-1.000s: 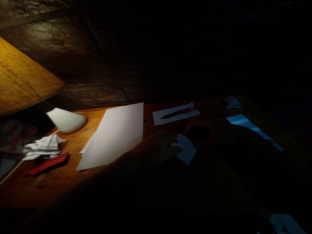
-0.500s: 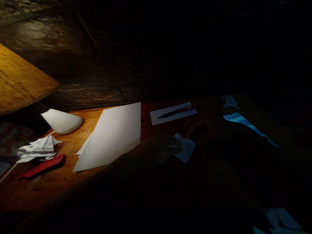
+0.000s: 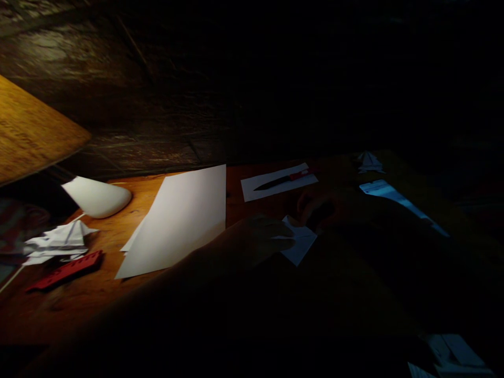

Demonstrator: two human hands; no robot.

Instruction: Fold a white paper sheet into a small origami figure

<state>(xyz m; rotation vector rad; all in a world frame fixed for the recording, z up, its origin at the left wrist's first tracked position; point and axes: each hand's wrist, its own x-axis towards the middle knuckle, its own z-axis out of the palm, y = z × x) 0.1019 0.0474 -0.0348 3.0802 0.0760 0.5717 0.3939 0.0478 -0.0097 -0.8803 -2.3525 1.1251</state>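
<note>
The scene is very dark. My left hand (image 3: 262,239) lies in shadow on the wooden table (image 3: 118,231), its fingers closed on the left edge of a small folded white paper (image 3: 300,245). My right hand (image 3: 321,205) is a dim shape just behind the paper, fingers curled down onto its far corner. A large white sheet (image 3: 181,218) lies to the left of my left hand.
A black and red knife (image 3: 281,180) rests on a paper strip. At the left are a white lamp base (image 3: 98,197), folded paper shapes (image 3: 59,239) and a red ruler (image 3: 65,269). Another folded paper (image 3: 368,161) and a lit bluish sheet (image 3: 389,194) lie at the right.
Both hands stay on the small paper and have shifted only slightly. The view has drifted a little, so everything sits slightly further left.
</note>
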